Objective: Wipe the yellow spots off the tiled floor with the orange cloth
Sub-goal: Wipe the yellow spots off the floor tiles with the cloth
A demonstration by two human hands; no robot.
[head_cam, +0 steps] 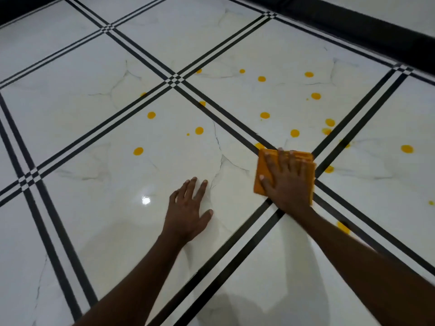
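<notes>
The right hand [286,178] is lying flat on the cloth [262,169], fingers spread and pointing away from the person, palm pressing the folded orange pad onto the floor [98,208] rather than pinching it; I judge that this flat, open press is spreading the load over the whole pad so it is dragging across the glossy tile instead of bunching. The cloth is sitting right where two double black grout bands [235,252] are crossing, its far left corner just beside one spot [259,145] and another spot [329,169] lying just off its right edge. The left hand [188,208] is resting palm down on the bare tile to the left, fingers loosely fanned and holding nothing; it appears to be propping the person's weight while they are leaning forward. The cloth is reading as a rough rectangle, its long axis running from the wrist toward the fingertips, tilted slightly left at the near end, so its far short edge is facing the cluster of yellow spots [264,115] beyond. Many spots are showing unwiped across the tiles ahead and to the right, and one smear [343,227] is sitting just beside the right forearm, so the job looks to be at an early stage.
</notes>
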